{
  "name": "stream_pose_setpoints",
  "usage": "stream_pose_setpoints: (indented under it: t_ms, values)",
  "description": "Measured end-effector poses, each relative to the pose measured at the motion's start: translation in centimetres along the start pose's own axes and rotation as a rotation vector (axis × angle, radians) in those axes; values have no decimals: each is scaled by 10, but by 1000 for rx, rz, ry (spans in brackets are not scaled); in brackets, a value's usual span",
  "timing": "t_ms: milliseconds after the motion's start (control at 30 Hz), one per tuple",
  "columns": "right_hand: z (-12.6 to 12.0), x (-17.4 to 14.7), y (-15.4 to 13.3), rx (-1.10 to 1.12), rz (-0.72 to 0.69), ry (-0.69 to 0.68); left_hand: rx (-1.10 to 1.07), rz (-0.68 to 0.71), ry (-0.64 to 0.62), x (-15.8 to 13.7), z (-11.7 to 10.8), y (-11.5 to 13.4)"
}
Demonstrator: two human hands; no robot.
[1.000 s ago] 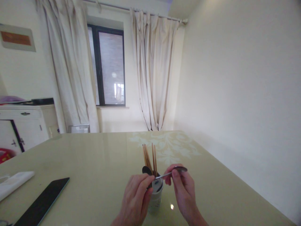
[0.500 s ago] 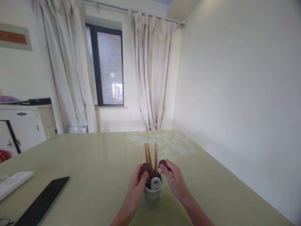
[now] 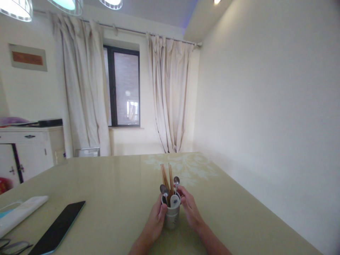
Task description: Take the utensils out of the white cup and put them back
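Observation:
A pale patterned utensil cup point(image 3: 172, 216) stands upright on the table, holding several wooden chopsticks point(image 3: 170, 177), two metal spoons and a white spoon point(image 3: 175, 201) with a blue mark. One metal spoon point(image 3: 164, 190) leans left and the other metal spoon point(image 3: 176, 181) rises at the right. My left hand point(image 3: 156, 216) is closed against the cup's left side, its thumb on the front below the rim. On the right side, my right hand point(image 3: 190, 206) curls its fingers at the rim; some fingertips are hidden behind the cup.
A greenish table point(image 3: 114, 198) with a leaf pattern spreads around the cup. At the left lie a dark flat phone-like slab point(image 3: 60, 226), a white power strip-like bar point(image 3: 25, 212) and a thin cable point(image 3: 17, 246). A wall point(image 3: 265, 106) borders the right side.
Both hands have left the metal spoons' heads and moved down to the cup's sides. The spoons now show uncovered above the rim. My view has tilted upward.

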State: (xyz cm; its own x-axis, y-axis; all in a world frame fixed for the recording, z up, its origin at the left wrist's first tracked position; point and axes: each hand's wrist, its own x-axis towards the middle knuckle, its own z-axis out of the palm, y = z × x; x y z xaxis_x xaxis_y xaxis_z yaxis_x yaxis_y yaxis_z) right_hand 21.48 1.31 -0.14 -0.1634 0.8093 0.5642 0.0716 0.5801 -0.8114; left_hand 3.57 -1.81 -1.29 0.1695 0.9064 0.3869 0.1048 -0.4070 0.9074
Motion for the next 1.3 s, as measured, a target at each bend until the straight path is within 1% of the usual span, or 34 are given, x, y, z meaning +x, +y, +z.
stream_pose_setpoints:
  t_ms: [67,133,200,267,400,500,633,767,867,933,1033,1133,1167,1233,1300]
  values:
    - [-3,-5,-1,-4,-5,-21,-1,36,-96,1,0,0]
    - [-5,-10,-6,-8,4,-52,51,12,-165,1,1,-1]
    - [-7,-16,-14,-22,5,-84,161,-35,-202,-2,2,-3]
    - [-8,-20,-20,-67,7,-66,288,-58,-222,-4,4,-4]
    - [-14,-21,-19,-155,40,74,480,-121,-222,-6,6,-3]
    - [-26,-16,-12,-246,69,179,544,-178,-225,-6,6,-2]
    - [-54,-6,-2,-407,126,272,562,-169,-213,-7,5,-4]
    - [-86,9,13,-645,235,409,573,-148,-216,-10,5,-7]
    - [-107,19,23,-720,288,485,592,-140,-231,-12,5,-6]
    - [-115,23,28,-756,313,512,610,-143,-240,-12,5,-6]
    - [-119,24,35,-790,332,531,623,-141,-233,-13,6,-7]
    - [-117,20,40,-809,329,554,647,-147,-231,-13,6,-14]
    - [-115,18,41,-821,324,596,655,-139,-235,-12,6,-17]
    - [-112,12,40,-842,301,743,658,-84,-232,-12,7,-21]
    - [-106,4,34,-848,210,889,663,7,-215,-11,8,-23]
